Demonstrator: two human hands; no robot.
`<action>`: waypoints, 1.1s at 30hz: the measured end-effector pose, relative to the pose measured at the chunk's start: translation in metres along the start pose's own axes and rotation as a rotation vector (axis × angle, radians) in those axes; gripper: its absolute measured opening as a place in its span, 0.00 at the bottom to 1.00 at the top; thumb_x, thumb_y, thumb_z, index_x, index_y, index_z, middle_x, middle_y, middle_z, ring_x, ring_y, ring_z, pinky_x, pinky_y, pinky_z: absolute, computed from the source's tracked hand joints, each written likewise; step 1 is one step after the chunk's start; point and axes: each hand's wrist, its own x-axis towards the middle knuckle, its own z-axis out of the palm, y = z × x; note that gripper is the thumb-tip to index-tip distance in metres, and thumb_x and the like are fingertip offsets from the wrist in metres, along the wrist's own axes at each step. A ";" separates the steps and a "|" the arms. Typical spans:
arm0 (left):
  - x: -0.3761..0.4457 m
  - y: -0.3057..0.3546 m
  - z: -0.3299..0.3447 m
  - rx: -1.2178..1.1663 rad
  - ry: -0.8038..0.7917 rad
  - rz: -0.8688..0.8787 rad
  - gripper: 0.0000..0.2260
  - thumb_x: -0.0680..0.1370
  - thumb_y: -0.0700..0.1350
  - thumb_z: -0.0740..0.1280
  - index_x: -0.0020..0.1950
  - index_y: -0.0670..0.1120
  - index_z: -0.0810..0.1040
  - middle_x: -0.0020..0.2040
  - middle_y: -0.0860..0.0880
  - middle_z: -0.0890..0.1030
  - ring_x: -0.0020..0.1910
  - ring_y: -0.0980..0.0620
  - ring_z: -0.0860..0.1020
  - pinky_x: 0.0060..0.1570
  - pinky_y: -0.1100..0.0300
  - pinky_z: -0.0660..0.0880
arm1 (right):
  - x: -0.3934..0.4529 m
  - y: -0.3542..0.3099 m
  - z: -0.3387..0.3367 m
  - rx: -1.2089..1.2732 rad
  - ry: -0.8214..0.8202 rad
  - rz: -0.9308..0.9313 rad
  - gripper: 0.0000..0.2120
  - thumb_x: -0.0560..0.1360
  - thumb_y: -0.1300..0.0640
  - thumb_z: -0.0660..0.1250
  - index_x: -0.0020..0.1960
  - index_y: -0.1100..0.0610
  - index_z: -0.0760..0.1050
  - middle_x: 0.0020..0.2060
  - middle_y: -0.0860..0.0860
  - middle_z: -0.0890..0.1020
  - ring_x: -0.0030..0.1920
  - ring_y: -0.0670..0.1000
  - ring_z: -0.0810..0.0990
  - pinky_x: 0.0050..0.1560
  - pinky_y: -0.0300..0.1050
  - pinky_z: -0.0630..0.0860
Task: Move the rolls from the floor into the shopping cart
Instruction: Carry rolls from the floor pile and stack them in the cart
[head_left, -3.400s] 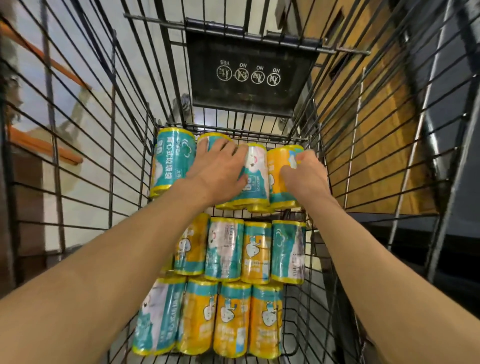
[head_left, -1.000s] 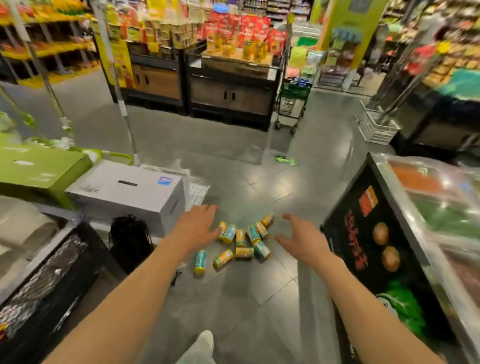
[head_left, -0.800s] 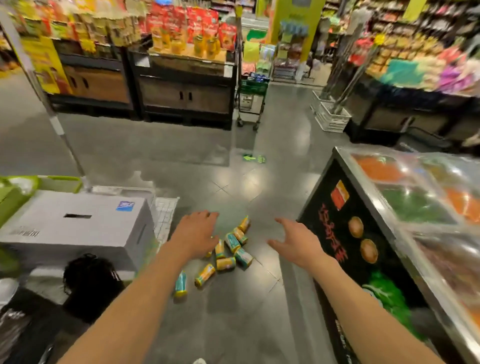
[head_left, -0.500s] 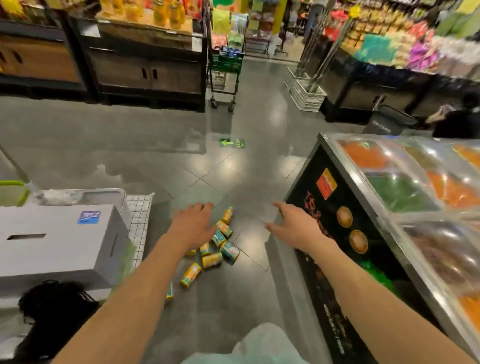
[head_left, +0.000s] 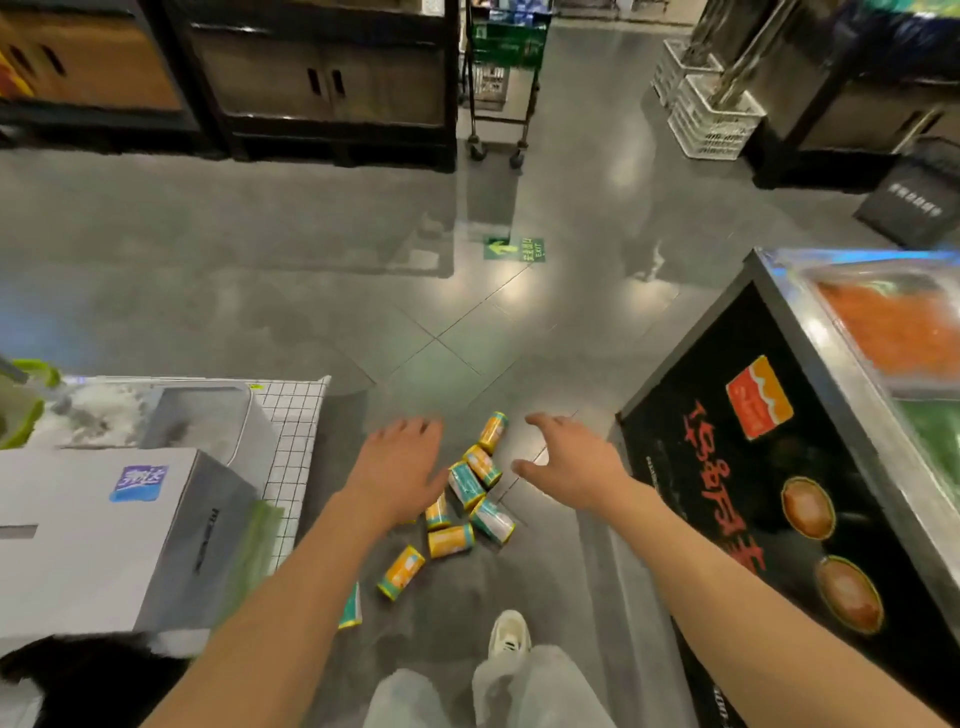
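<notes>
Both empty and spread-fingered, left hand (head_left: 402, 467) and right hand (head_left: 574, 462) above the wrapped rolls (head_left: 470, 506) strewn on the grey floor (head_left: 260, 291) just ahead of the shoe (head_left: 510, 631); likely light, squashy, slick-skinned, best gripped around the middle.

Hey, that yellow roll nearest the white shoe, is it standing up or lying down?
Lying down: the yellow roll rests on its side on the floor.

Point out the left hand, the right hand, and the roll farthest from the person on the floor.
left hand (head_left: 400, 470): head view, back of the hand.
right hand (head_left: 576, 462): head view, back of the hand.
farthest roll (head_left: 493, 432): head view, middle of its yellow side.
</notes>
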 end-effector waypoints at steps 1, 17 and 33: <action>0.020 0.000 0.009 -0.013 -0.001 0.006 0.28 0.80 0.57 0.60 0.77 0.48 0.62 0.71 0.46 0.72 0.70 0.44 0.71 0.64 0.49 0.69 | 0.022 0.006 0.008 0.002 -0.004 -0.001 0.34 0.77 0.37 0.65 0.79 0.50 0.63 0.72 0.53 0.73 0.72 0.57 0.71 0.65 0.53 0.72; 0.275 -0.061 0.530 -0.109 -0.135 0.046 0.29 0.78 0.54 0.66 0.77 0.45 0.65 0.68 0.41 0.74 0.69 0.38 0.72 0.62 0.43 0.73 | 0.331 0.187 0.453 -0.040 -0.155 0.043 0.35 0.76 0.37 0.68 0.76 0.51 0.65 0.68 0.59 0.76 0.68 0.62 0.74 0.63 0.55 0.75; 0.328 -0.084 0.657 0.043 -0.017 0.125 0.25 0.79 0.55 0.62 0.74 0.48 0.66 0.64 0.45 0.76 0.63 0.42 0.75 0.60 0.47 0.74 | 0.386 0.223 0.595 -0.143 -0.101 -0.003 0.37 0.74 0.35 0.67 0.77 0.50 0.62 0.67 0.55 0.74 0.68 0.59 0.74 0.62 0.54 0.74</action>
